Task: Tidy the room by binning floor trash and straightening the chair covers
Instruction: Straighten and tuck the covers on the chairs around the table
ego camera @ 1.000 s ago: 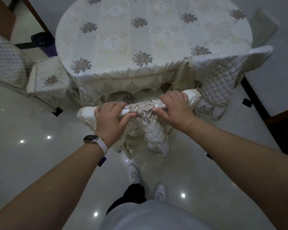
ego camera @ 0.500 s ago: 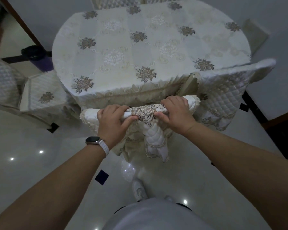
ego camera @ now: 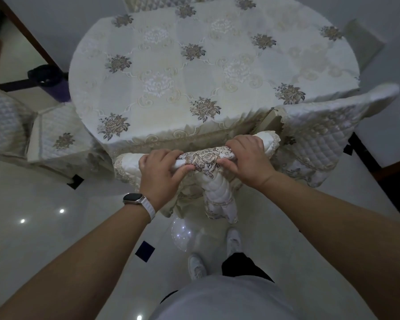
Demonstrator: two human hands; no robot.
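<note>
While the person stands behind the chair, both hands grip the chair cover (ego camera: 201,158) along the top of the chair back, which sits close against the near edge of the round table (ego camera: 134,72).

- The left hand (ego camera: 158,175) has its fingers curled over the top and its thumb pressed under the near side. The fingertips pass over the far side and are out of sight.
- The right hand (ego camera: 248,161) grips the same way, just beside the flowered patch that lies between the two hands.
- The chair's frame, seat and legs cannot be seen. The cover, the hands and a quilted flap hanging down the back hide them.
- A pale, see-through balloon (ego camera: 181,235) lies on the floor below the flap, its upper part hidden behind the cover's hem.
- A dark bin (ego camera: 47,73) stands at the far left, partly hidden by the table.
- One covered chair (ego camera: 321,135) stands to the right and another (ego camera: 56,137) to the left. A third at the far side is cut off by the top edge.
- A watch (ego camera: 132,199) sits on the left wrist.
- The room is dim, so fine detail in the corners is hard to make out.
</note>
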